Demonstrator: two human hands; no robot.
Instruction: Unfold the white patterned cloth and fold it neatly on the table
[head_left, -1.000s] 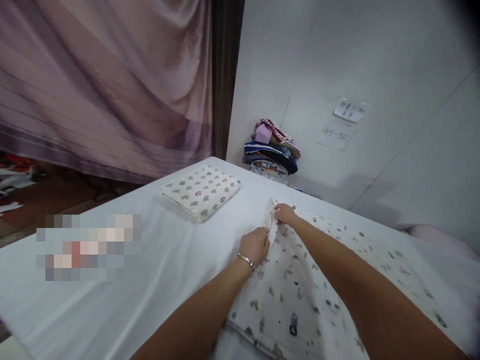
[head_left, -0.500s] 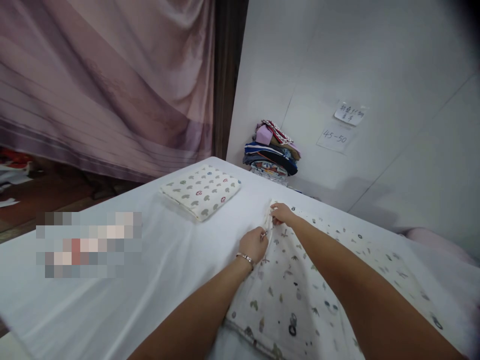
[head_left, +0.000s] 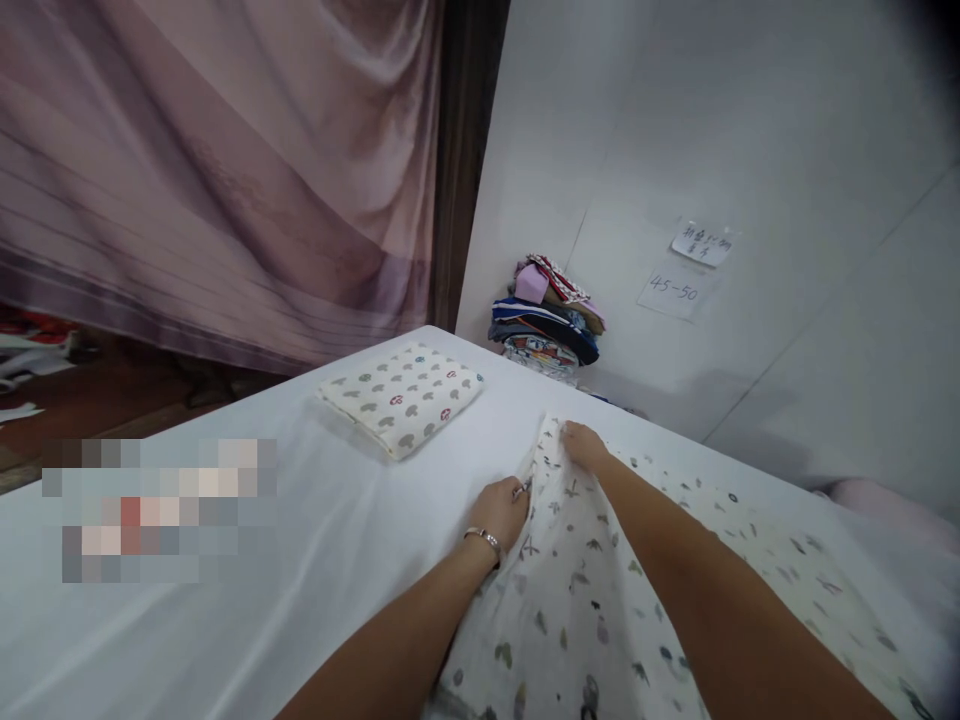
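Observation:
A thin white cloth (head_left: 555,590) with small leaf and ring prints lies in front of me, part of it lifted in a loose slope. My left hand (head_left: 504,512), with a bracelet on its wrist, is closed on the cloth's left edge; its fingertips are partly hidden by the fabric. Farther away, near the cloth's far corner, my right hand (head_left: 585,447) has its fingers curled against the fabric. More of the cloth spreads out to the right, behind my right forearm. A folded mushroom-print cloth (head_left: 405,400) rests flat to the left, apart from both hands.
Everything lies on a white-covered table (head_left: 300,570). A stack of folded fabrics (head_left: 547,315) stands beyond its far edge, against the wall (head_left: 675,130) with paper notes (head_left: 675,290). A pinkish curtain (head_left: 225,180) hangs at the left. A blurred patch covers the table's left part.
My right hand has shifted slightly right from the far corner, and a flat strip of printed cloth now shows between the hands. The view has tilted up slightly.

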